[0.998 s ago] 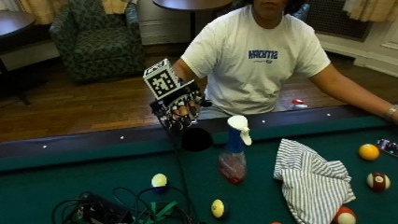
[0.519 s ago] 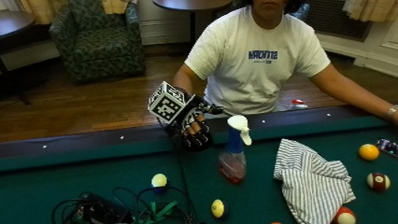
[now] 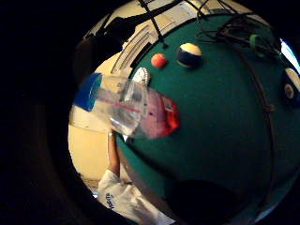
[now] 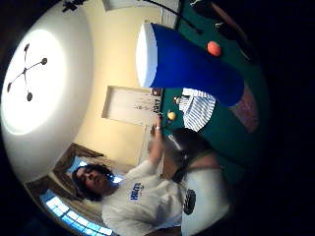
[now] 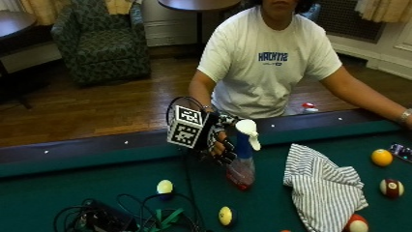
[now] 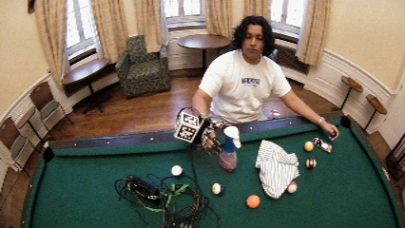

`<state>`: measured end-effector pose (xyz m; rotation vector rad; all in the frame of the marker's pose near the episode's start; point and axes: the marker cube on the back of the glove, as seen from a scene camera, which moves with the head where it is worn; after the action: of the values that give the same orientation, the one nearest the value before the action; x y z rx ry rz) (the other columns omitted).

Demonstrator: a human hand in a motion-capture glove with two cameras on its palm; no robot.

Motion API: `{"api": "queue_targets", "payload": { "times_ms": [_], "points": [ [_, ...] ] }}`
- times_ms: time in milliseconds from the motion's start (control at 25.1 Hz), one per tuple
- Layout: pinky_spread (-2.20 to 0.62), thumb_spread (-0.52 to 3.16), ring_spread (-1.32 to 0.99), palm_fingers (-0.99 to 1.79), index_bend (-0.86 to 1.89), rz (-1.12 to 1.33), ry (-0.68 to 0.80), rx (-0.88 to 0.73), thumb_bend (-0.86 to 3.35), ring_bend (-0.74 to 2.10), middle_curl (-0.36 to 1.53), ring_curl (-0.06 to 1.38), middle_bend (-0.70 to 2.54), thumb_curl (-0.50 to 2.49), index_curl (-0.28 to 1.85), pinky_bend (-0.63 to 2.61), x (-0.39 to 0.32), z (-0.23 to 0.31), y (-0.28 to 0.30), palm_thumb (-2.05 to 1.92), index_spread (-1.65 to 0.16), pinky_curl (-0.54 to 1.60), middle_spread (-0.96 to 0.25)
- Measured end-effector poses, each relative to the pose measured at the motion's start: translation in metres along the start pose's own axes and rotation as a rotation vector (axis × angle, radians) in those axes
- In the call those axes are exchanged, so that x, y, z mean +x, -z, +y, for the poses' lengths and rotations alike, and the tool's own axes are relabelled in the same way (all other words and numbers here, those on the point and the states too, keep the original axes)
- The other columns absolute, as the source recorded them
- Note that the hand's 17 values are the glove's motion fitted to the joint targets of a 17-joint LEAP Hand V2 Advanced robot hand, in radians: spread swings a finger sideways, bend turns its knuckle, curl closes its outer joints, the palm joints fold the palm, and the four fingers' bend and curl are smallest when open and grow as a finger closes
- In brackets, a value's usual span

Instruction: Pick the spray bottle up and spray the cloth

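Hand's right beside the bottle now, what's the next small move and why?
Probably close the fingers round the bottle's blue neck. The gloved hand is level with the neck, right beside it, fingers apparently not yet wrapped round, and the bottle stands upright on the felt, with the cloth lying beside it.

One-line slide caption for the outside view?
Gloved right hand beside the standing spray bottle, striped cloth lying nearby on the pool table.

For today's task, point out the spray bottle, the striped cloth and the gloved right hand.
spray bottle (image 5: 241, 170), outside view, on its clear body.
striped cloth (image 5: 325, 191), outside view, on its middle folds.
gloved right hand (image 5: 217, 140), outside view, on the fingers beside the bottle's neck.
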<state>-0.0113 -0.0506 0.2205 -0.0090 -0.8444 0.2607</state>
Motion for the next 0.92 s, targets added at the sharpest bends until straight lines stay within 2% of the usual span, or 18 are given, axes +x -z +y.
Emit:
{"api": "queue_targets", "payload": {
  "times_ms": [359, 599, 918],
  "points": [
    [0.22, 0.91, -0.11, 0.56, 0.10, -0.122, 0.002, 0.013, -0.02, 0.50, 0.35, 0.31, 0.29, 0.34, 0.19, 0.32, 0.001, -0.029, -0.027, 0.70, -0.38, 0.32, -0.13],
    [0.20, 0.87, -0.14, 0.59, 0.07, -0.163, 0.034, 0.076, -0.03, 0.54, 0.36, 0.33, 0.32, 0.34, 0.17, 0.30, -0.001, -0.048, -0.041, 0.69, -0.38, 0.33, -0.15],
    [0.13, 0.84, -0.20, 0.83, 0.24, -0.170, 0.049, 0.112, -0.02, 0.54, 0.38, 0.32, 0.35, 0.35, 0.24, 0.13, -0.005, -0.072, -0.060, 0.71, -0.36, 0.28, -0.19]
  ]
}}
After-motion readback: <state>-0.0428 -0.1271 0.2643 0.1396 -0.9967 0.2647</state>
